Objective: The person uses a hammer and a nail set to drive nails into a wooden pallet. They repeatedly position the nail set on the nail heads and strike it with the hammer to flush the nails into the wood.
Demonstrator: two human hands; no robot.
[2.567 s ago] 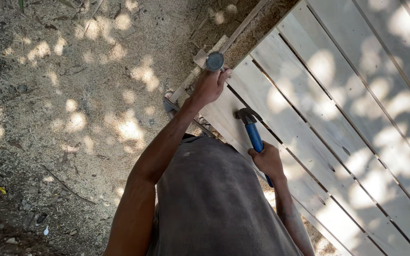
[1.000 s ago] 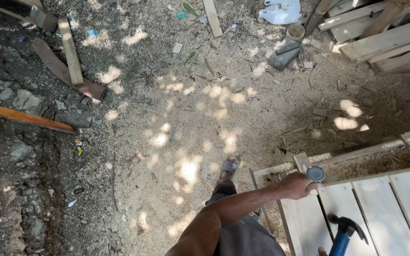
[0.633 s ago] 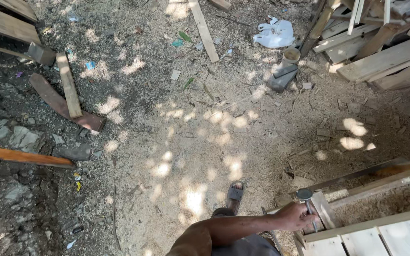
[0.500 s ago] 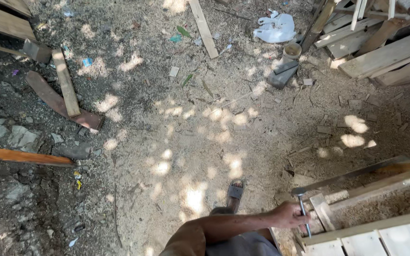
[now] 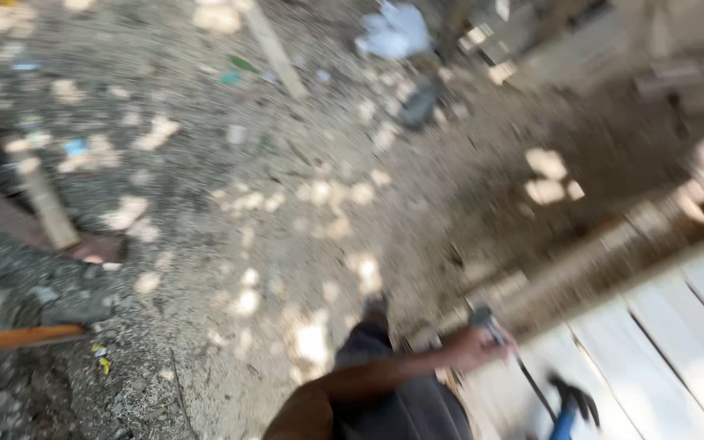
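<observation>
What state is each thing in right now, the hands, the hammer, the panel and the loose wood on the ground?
Left hand: closed on a thin dark tool at the panel's edge.
Thin dark tool: held, slanting over the panel.
Hammer: head up; the hand holding it is out of view.
White slatted panel: lying flat.
Wood plank: loose on the dirt.
Picture: motion-blurred.

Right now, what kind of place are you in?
Probably an outdoor building or woodworking spot. The dirt ground is strewn with wood scraps, pale planks lie side by side, and a blue-handled hammer shows near the left hand. The picture is blurry, so small details are unclear.
</observation>
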